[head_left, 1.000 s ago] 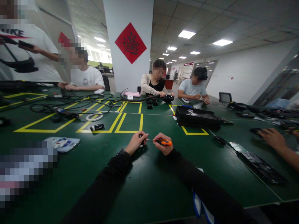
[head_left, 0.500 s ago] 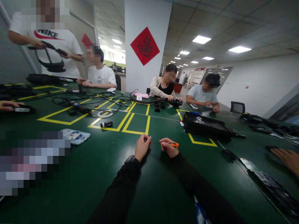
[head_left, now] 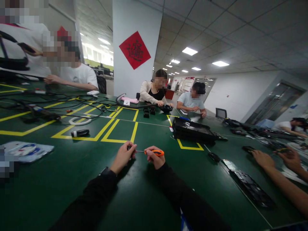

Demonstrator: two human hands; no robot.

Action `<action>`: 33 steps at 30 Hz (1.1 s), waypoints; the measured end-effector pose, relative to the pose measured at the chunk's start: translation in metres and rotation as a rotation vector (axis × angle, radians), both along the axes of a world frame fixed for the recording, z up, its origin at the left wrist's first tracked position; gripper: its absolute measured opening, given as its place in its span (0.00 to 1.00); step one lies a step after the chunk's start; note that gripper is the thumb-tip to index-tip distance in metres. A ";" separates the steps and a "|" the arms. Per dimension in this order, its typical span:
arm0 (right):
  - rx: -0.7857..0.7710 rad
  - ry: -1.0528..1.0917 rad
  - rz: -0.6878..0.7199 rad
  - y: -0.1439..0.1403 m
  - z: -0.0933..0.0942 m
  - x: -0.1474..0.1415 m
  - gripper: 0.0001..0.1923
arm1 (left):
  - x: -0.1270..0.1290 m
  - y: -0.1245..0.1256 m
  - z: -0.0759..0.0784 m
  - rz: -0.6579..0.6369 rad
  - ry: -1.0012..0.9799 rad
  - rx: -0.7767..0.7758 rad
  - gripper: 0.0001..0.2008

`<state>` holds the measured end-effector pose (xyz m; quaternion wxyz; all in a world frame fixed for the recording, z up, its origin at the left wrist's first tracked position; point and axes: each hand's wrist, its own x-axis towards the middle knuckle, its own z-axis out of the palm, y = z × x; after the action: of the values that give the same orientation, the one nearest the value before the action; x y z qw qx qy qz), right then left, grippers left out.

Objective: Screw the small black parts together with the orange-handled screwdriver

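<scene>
Right hand (head_left: pixel 156 158) gripping an orange-handled screwdriver (head_left: pixel 154 152), its tip meeting a small dark part pinched in the left hand (head_left: pixel 124 156), both just above the green bench (head_left: pixel 134 199), near the yellow tape box (head_left: pixel 120 130)

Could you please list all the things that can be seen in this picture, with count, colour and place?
screwdriver: 1, orange handle, between the two hands, shaft pointing to the left hand
small part: 1, dark, mostly hidden in the left hand
table: 1, green with yellow marked boxes
black case: 1, black, right of the middle
flat black panel: 1, right side
cables: several, black, far left
white ring: 1, left, beside the cables
small black and white device: 1, on a yellow line
people: about six, around the table
co-worker's hands: 2, right edge
left hand: closed on the small part
right hand: closed on the screwdriver
</scene>
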<state>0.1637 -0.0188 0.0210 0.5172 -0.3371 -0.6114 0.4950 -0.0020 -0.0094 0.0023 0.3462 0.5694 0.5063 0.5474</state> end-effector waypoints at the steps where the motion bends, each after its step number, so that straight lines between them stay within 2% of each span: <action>1: 0.022 0.003 -0.046 -0.002 0.000 -0.002 0.11 | 0.002 0.004 0.000 -0.021 0.013 0.018 0.13; 4: 0.107 -0.021 -0.167 -0.008 0.000 -0.006 0.10 | 0.011 0.018 0.003 -0.065 0.024 0.068 0.13; 11: 0.394 -0.171 -0.327 -0.015 0.003 -0.007 0.06 | 0.013 0.031 0.011 -0.300 -0.163 -0.042 0.18; 17: 0.470 -0.228 -0.312 -0.018 0.002 -0.008 0.06 | 0.007 0.026 0.008 -0.297 -0.300 -0.055 0.16; 22: 0.404 -0.222 -0.283 -0.018 -0.004 -0.009 0.06 | 0.009 0.018 0.006 -0.303 -0.306 -0.089 0.14; 29: 0.525 -0.311 -0.199 -0.020 -0.004 -0.005 0.04 | 0.008 0.019 0.002 -0.355 -0.292 -0.088 0.14; 33: 0.501 -0.362 -0.165 -0.018 0.000 -0.003 0.05 | 0.008 0.021 0.002 -0.349 -0.249 -0.089 0.13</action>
<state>0.1611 -0.0365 0.0210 0.5053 -0.3302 -0.7671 0.2175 0.0059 0.0113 0.0045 0.5203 0.5606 0.3769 0.5225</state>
